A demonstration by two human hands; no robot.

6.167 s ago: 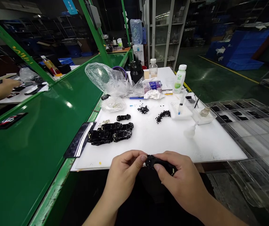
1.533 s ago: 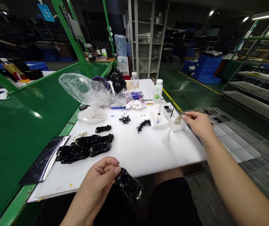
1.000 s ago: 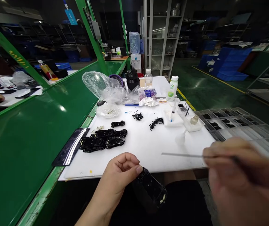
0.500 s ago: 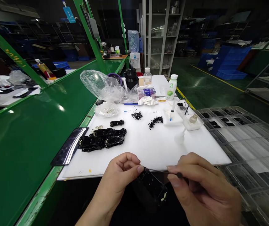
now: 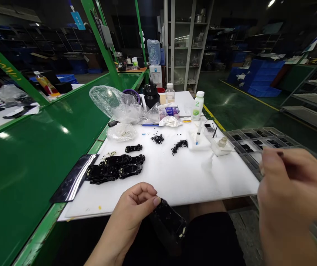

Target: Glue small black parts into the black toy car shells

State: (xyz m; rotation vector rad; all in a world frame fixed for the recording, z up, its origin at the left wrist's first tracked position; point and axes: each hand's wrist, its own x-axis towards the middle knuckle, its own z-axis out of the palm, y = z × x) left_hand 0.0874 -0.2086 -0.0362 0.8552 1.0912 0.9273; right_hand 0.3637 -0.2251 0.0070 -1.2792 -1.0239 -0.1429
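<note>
My left hand (image 5: 132, 214) pinches one end of a black plastic part (image 5: 169, 225) over my lap, just below the near edge of the white board (image 5: 180, 177). Pale bits show at the part's lower end. My right hand (image 5: 291, 192) is lifted at the right, blurred, with its fingers closed; a dark end of a thin tool (image 5: 280, 153) shows at the fingertips. It hangs beside the board's right corner, apart from the black part.
A heap of black parts (image 5: 114, 170) lies on the board, with loose black bits (image 5: 179, 146), a syringe tray (image 5: 199, 138), a clear dish (image 5: 221, 145), a bottle (image 5: 197, 105) and plastic bags (image 5: 111, 103). Clear compartment trays (image 5: 258, 138) sit right, a green conveyor (image 5: 36, 155) left.
My right hand brought a thin tool from the dish to the black part, then swung up and away to the right. My left hand kept hold of the part.
</note>
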